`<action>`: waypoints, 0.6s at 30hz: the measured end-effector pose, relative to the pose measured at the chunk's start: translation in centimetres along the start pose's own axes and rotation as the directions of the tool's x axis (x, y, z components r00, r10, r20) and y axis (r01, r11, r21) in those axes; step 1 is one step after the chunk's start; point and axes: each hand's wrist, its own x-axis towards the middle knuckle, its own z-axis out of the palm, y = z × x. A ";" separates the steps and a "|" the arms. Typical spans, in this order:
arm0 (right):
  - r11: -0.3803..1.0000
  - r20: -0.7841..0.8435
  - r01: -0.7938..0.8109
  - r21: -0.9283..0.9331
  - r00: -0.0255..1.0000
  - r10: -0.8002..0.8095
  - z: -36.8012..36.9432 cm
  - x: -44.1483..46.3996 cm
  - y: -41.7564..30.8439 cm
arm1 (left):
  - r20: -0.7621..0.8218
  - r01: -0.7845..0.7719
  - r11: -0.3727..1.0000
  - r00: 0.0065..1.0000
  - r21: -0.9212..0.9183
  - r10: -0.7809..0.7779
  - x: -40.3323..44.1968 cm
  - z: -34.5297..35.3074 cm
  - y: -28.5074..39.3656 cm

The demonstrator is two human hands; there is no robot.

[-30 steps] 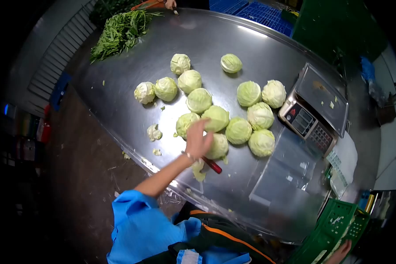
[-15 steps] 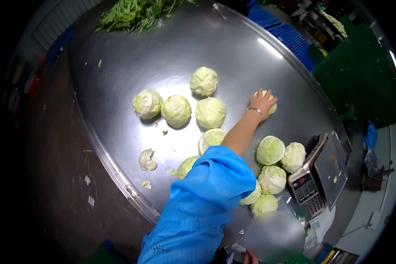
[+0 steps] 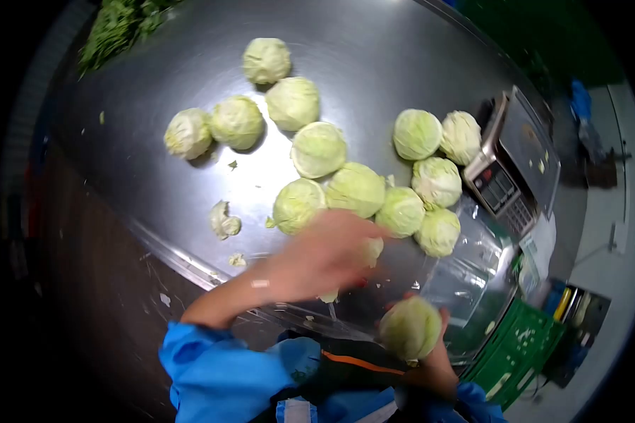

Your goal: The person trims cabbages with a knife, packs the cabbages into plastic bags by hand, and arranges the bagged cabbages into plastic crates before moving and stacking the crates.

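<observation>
With the middle of the view as the clock's centre, the near edge of the metal surface (image 3: 363,70) slants from 9 o'clock down toward 6, with dark floor beyond its left part. The broadest open room is bare metal toward 12 and 1 o'clock; another free stretch, dotted with small scraps, lies at 10 o'clock. Room is tighter at 3 o'clock, where a weighing scale (image 3: 501,189) stands beside the other cabbages (image 3: 356,189), and at 4 o'clock, where clear plastic (image 3: 466,275) lies near a green crate (image 3: 518,335). Leafy greens (image 3: 123,28) sit between 10 and 11.

The held cabbage (image 3: 410,328) is at 5 o'clock, by the near edge, with the right hand (image 3: 437,349) wrapped around it from below and behind. It is round, pale yellow-green and slightly blurred, with lighter patches across its leaves.

The left hand (image 3: 324,252), badly smeared by blur, is just below the centre, partly covering one cabbage; whether its fingers are spread or closed, or touch anything, I cannot tell.
</observation>
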 end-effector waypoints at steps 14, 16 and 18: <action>0.798 0.066 0.200 0.569 0.956 -0.287 -2.6 -3.9 0.3 | -0.484 -0.684 0.426 0.121 0.592 0.867 -0.4 0.8 11.0; 0.753 0.043 0.193 0.629 0.959 -0.281 -3.1 -4.5 1.2 | -0.692 -0.558 0.636 0.145 0.533 0.707 0.3 1.7 9.1; 0.710 0.018 0.174 0.682 0.967 -0.255 -3.5 -4.7 2.0 | -0.781 -0.098 0.861 0.379 0.500 0.497 -0.9 1.4 4.4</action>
